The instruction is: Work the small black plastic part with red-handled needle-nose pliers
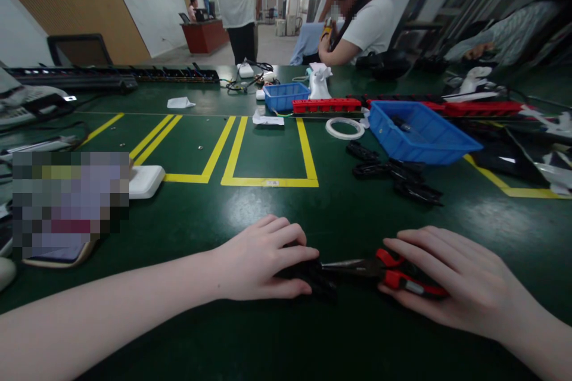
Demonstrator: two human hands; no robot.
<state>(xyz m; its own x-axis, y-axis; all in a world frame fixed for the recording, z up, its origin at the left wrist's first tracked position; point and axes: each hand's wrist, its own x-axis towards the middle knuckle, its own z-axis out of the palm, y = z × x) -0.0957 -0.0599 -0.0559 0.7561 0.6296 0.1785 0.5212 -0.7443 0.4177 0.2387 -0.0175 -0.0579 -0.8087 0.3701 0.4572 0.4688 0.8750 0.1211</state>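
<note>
Near the front of the green surface (268, 345), the left hand (268, 262) is grasping a black bundle (320, 281) between its thumb and fingers, the bundle lying low against the surface and partly disappearing under the palm. To its right, the right hand (460, 286) is wrapping its fingers and thumb around the red handles of a pair of pliers (384, 268), which are lying almost level and pointing left, their slender tips reaching the edge of the black bundle; whether the tips are pinching it is not showing clearly. Beyond the right hand, several more dark bundles (406, 172) are lying in a loose group just in front of a large blue bin (424, 143), and a white ring-shaped roll (344, 136) is resting near them. Yellow tape lines (241, 181) are marking out areas across the middle of the surface. On the left, a phone (80, 208) with a blurred screen is standing tilted beside a white block (146, 183). Farther back, a red strip (326, 106) is lying near a small blue bin (288, 101). Behind the surface, a person in a white top (374, 24) is sitting with bent arms, while another person (239, 0) is standing.
</note>
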